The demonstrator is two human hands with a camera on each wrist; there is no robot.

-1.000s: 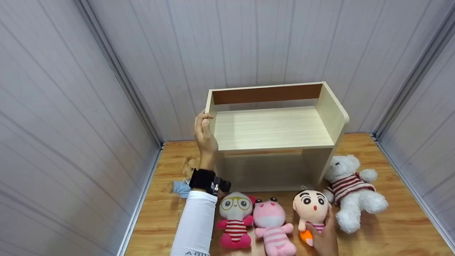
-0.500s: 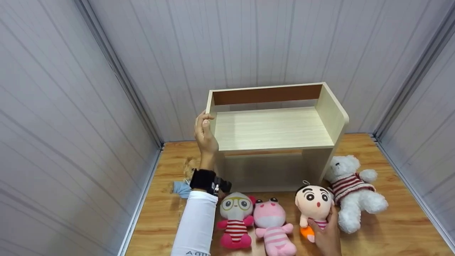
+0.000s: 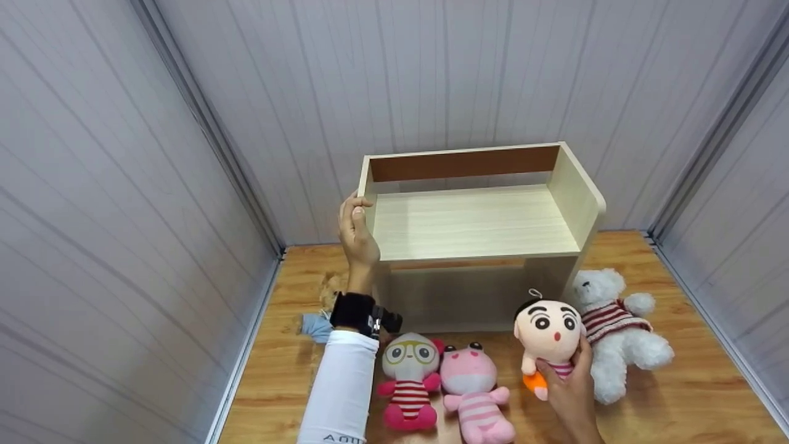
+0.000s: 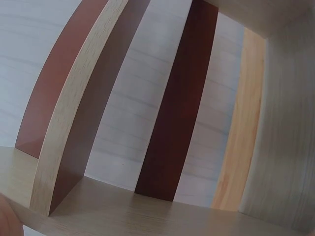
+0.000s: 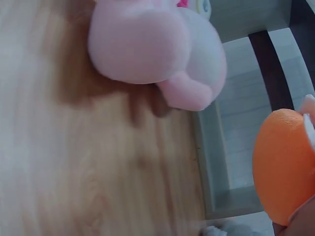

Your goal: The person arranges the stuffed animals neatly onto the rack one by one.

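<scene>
The right hand [image 3: 570, 394] is low and close to the person. Its fingers are curled around the body of the boy doll [image 3: 548, 336] and hold it up off the floor [image 3: 696, 401]. The doll's face looks at the person, and its orange foot [image 5: 283, 164] sticks out just by the fingers. Just beside this hand, on its right, the white bear [image 3: 616, 336] lies on the floor and touches the doll. On the hand's left lies the pink doll [image 3: 471, 388], and past that the glasses doll [image 3: 410, 379], both on their backs.

The left hand [image 3: 356, 231] is farther away and higher up. Its thumb and fingers grip the left edge of the shelf [image 3: 474, 225], with the thumb on the front. The shelf stands on the floor against the wall [image 3: 431, 80], just behind the dolls. Below the left wrist, a small blue and brown toy [image 3: 320, 317] lies on the floor, partly hidden by the arm.
</scene>
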